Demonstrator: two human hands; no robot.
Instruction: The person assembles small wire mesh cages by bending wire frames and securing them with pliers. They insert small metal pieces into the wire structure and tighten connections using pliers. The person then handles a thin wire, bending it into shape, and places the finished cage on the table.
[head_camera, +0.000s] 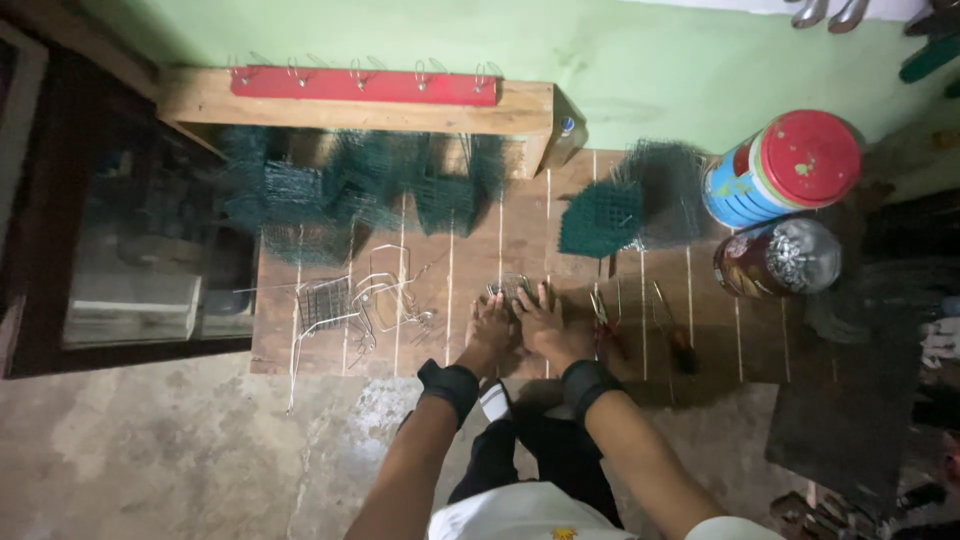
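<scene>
Both hands pressed side by side on a small bent piece of grey wire mesh (513, 288); left hand (491, 328) and right hand (545, 325) touching, fingers curled over its near edge. Mesh piece lies flat mid-counter, on the slatted brown wooden counter (450, 330). Black wristbands worn on both wrists. Red-handled pliers (603, 318) seen just right of the right hand. Bent wire frames (365, 305) noted well left. Cut squares of green mesh (600, 215) stacked at the back, beside a red-lidded tin can (785, 168)
</scene>
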